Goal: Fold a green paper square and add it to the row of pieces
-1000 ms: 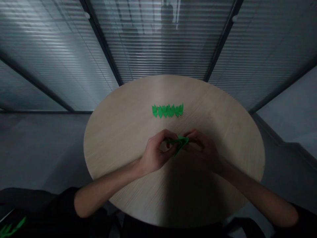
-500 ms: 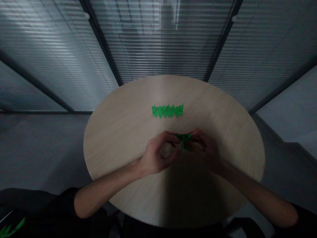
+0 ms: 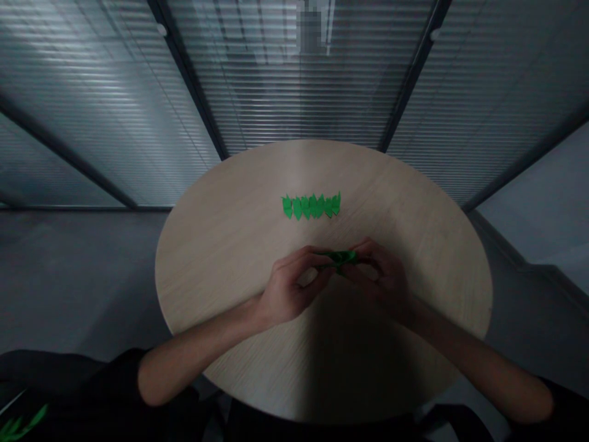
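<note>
A folded piece of green paper (image 3: 343, 258) is held between both hands above the near middle of the table. My left hand (image 3: 294, 283) pinches its left side between thumb and fingers. On the right side, my right hand (image 3: 384, 276) grips it the same way, mostly in shadow. Fingers cover part of the paper, so its full shape is hidden. Beyond the hands, several small green folded paper pieces (image 3: 311, 207) with pointed ends lie side by side in a row.
The round light wood table (image 3: 221, 233) has a dark shadow across its near side. Glass panels with blinds (image 3: 299, 104) stand just behind it. Green leaf-like shapes (image 3: 25, 423) show at the bottom left corner, over something dark.
The green paper has been pressed flatter: the part that pointed down between the hands no longer stands out. My left thumb has moved up toward my fingers. The row has not moved.
</note>
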Available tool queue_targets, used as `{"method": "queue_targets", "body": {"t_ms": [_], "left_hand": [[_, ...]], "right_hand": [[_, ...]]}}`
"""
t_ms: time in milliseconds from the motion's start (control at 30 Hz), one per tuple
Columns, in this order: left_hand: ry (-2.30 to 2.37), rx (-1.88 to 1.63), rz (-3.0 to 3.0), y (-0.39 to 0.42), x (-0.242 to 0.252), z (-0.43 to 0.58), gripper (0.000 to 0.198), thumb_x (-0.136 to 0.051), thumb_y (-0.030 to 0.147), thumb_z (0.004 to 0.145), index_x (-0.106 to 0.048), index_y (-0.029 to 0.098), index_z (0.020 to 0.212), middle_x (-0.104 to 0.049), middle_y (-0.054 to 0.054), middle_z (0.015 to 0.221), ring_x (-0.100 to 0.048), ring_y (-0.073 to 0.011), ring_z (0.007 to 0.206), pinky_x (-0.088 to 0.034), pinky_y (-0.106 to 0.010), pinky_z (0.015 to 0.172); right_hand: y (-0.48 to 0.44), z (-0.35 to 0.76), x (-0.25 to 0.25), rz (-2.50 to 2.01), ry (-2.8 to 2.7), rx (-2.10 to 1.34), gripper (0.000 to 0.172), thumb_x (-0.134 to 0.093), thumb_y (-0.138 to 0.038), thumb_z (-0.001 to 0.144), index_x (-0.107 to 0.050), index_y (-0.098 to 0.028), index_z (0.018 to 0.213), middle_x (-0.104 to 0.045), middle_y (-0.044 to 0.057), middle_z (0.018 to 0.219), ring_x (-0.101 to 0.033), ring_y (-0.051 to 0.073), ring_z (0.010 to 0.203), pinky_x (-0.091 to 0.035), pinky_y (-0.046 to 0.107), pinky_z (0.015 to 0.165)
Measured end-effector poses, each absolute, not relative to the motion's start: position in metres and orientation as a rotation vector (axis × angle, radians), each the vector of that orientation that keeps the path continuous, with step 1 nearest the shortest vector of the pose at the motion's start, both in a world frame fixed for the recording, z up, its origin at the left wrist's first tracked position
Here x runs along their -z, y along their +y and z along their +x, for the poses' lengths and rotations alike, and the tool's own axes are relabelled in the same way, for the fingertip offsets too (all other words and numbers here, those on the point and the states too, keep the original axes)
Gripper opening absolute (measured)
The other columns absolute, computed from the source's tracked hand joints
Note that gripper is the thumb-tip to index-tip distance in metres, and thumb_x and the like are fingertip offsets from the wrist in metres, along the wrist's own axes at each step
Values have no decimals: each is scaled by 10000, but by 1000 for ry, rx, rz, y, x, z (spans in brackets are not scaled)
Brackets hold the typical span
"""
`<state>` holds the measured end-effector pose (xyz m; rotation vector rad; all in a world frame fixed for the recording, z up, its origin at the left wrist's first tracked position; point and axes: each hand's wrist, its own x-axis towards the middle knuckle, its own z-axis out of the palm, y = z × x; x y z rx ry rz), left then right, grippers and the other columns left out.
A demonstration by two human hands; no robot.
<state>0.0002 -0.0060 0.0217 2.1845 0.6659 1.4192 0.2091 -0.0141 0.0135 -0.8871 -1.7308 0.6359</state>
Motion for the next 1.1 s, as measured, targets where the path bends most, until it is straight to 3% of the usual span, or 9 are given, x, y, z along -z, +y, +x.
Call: {"method": "queue_targets", "body": {"t_ms": [133,200,333,467,700,867,1100], "left_hand": [[680,-1393,2187,-6,-22,0,131,-663,82,946,-708,140,1054,-779,-121,1003,-764,-183,882,-636,-303,745],[666,-1387,2193,-6,-22,0,113,-667,90,947,-709,138,1040,-781,-120,995,-767,-181,871,-635,-293,734],[668,-1372,2187,-6,-22,0,88,-673,124,952,-706,143,1032,-779,-105,951,-764,-174,822,-626,-278,695],[739,-1336,2148,-7,-19,-1,69,-684,160,948,-682,155,1016,-772,-82,887,-758,-169,758,-628,-276,660],[801,-1398,1858,-7,-10,3,271,-751,187,901,-580,190,1112,-740,-37,910,-757,-145,752,-630,-232,651],[818,-1298,1761,-4,-16,3,168,-747,208,912,-655,163,1046,-758,-54,919,-751,-154,797,-642,-252,713],[842,-1261,1792,-3,-21,1,118,-732,249,941,-764,152,1001,-799,-67,877,-749,-170,759,-622,-268,684]], "right_hand": [[-15,210,-13,-888,-1722,-603,339,-774,-256,890,-605,-285,1182,-622,26,1079,-666,181,935,-621,337,789],[-14,211,-15,-861,-1784,-523,377,-771,-249,887,-613,-288,1228,-609,51,1147,-655,207,1007,-617,373,837],[-13,213,-18,-817,-1891,-412,240,-733,-210,904,-672,-265,1130,-635,63,1103,-650,227,1012,-583,413,890],[-13,213,-19,-812,-1891,-427,154,-720,-218,917,-675,-261,1057,-666,53,1034,-658,216,930,-574,382,811],[-14,210,-22,-822,-1878,-412,81,-704,-225,939,-671,-255,1006,-674,40,956,-657,200,878,-556,349,764],[-13,210,-20,-846,-1833,-424,87,-708,-219,939,-671,-258,1006,-678,23,933,-659,188,861,-546,337,758],[-14,211,-19,-882,-1831,-509,48,-686,-253,956,-679,-257,1003,-684,30,933,-657,190,849,-552,337,751]]}}
